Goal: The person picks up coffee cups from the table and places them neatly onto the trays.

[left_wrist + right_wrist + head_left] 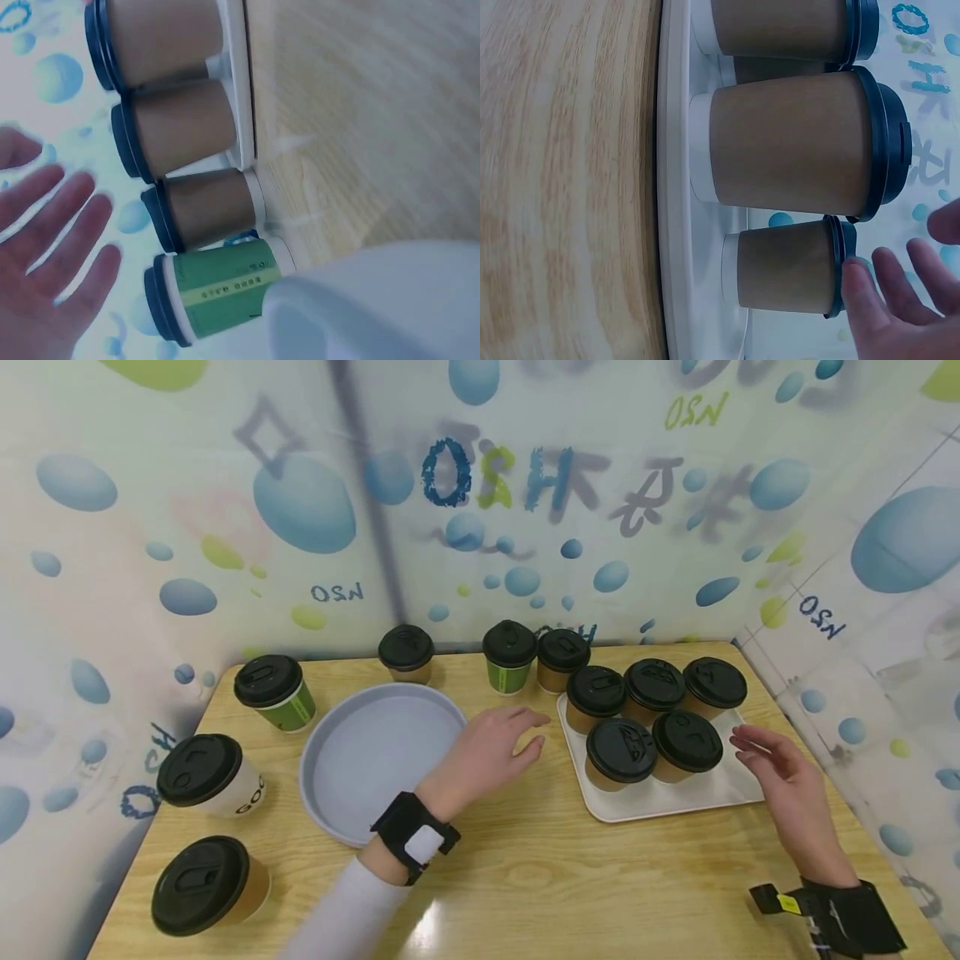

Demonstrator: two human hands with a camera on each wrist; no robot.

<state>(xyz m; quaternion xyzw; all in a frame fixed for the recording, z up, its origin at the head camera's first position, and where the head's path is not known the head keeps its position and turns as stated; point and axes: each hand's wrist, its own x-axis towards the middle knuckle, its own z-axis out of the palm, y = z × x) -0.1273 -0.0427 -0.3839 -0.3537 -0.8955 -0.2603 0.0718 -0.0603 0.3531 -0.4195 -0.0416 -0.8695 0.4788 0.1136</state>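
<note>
Right hand (791, 797) near brown cups (787, 142), long axes vertical, lids (688, 741) up

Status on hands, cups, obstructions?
Left hand empty, between round tray and white tray. Right hand empty, at white tray's right edge. Five cups aboard. Possible snag: brown cup by its far-left corner.

The wood-grain table (540, 877) carried a round grey-blue tray (375, 760) left of centre and a white rectangular tray (705, 791) at right. Also standing directly on it, each black-lidded: a green cup (281, 695), a white cup (213, 775) and a near brown cup (213, 887) along the left; a rear brown cup (407, 653), a second green cup (510, 657) and, just beside that, a third brown cup (562, 661) along the back.
</note>
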